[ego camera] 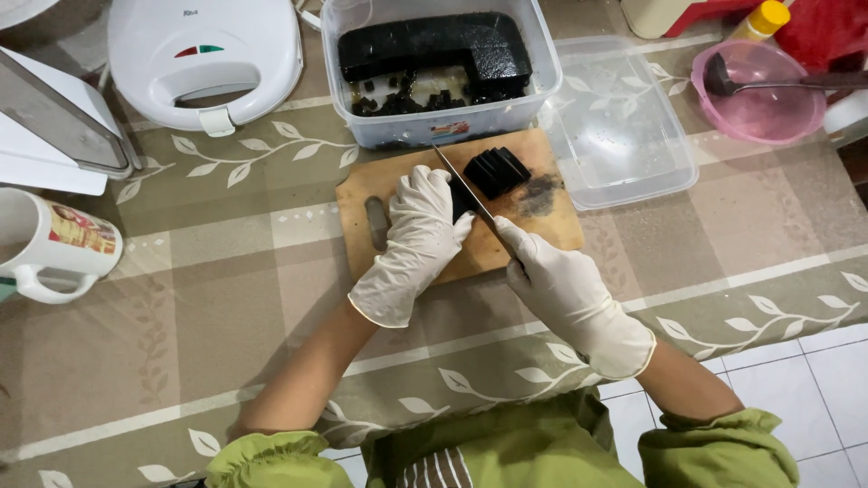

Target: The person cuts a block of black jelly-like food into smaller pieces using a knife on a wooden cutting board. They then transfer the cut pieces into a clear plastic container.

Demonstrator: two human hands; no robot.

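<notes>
Gripping the handle of a long steel kitchen knife, the white-gloved right hand is clamped shut around it. The white-gloved left hand presses flat, fingers together, on a black jelly piece beside the blade. Sliced black jelly block lies on the rectangular wooden cutting board, just before the clear plastic container.

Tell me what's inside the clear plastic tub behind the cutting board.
The clear plastic tub holds a large black jelly block with a corner cut away, plus small black cubes. Its bottom beneath them is hidden.
</notes>
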